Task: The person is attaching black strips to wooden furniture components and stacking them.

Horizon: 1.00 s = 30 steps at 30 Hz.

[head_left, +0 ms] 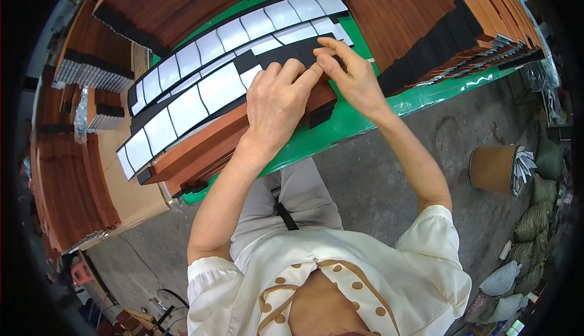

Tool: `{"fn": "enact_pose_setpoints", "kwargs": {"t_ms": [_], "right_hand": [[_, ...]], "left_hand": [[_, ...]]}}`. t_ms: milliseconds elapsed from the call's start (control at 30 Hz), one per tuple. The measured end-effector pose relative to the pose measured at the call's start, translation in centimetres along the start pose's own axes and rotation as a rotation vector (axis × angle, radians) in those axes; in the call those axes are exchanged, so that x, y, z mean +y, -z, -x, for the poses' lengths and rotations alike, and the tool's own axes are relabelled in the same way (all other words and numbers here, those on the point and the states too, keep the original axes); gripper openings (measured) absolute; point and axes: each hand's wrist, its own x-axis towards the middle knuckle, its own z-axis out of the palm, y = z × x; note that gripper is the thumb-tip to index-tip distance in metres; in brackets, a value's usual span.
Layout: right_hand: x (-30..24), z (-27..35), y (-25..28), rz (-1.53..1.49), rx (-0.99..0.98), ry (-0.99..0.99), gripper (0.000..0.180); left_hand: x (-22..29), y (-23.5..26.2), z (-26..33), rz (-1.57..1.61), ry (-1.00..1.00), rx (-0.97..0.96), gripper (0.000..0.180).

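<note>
Over the near edge of the green table, my two hands meet fingertip to fingertip. My left hand (277, 101) is closed, its curled fingers above the reddish-brown wooden boards (213, 138) and the end of a strip of white-backed pads. My right hand (353, 77) pinches thumb and forefinger together close to the left fingertips. Whatever lies between them is too small or hidden to make out. Black pads (286, 56) lie just beyond my fingers. Two long strips of white-faced pads with dark dividing lines, a near strip (188, 114) and a far strip (237, 35), stretch across the boards.
Stacked brown boards with black ends rise at the back left (176, 1) and right (401, 25). More board stacks (73, 178) stand on the left. The green tabletop (322, 144) ends just before my body. A brown bin (493, 168) with white strips stands on the floor.
</note>
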Motion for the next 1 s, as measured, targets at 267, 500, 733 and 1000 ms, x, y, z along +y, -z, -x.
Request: {"fn": "enact_pose_setpoints", "kwargs": {"t_ms": [267,500,733,1000], "right_hand": [[-0.1,-0.9,-2.9,0.11,0.302,0.14,0.03],[1.1,-0.5,0.3,-0.214,0.146,-0.24,0.047],[1.5,-0.1,1.8,0.136,-0.031,-0.364,0.041],[1.5,3.1,-0.2,-0.172,0.145,-0.095,0.032]], "left_hand": [[-0.6,0.4,0.3,-0.04,0.005,0.05,0.021],[0.1,6.0,2.9,-0.104,-0.052,0.235,0.035],[-5.7,18.0,16.1,0.051,0.898,0.428,0.021],[-6.4,17.6,20.1,0.547,0.967,0.407,0.023]]}}
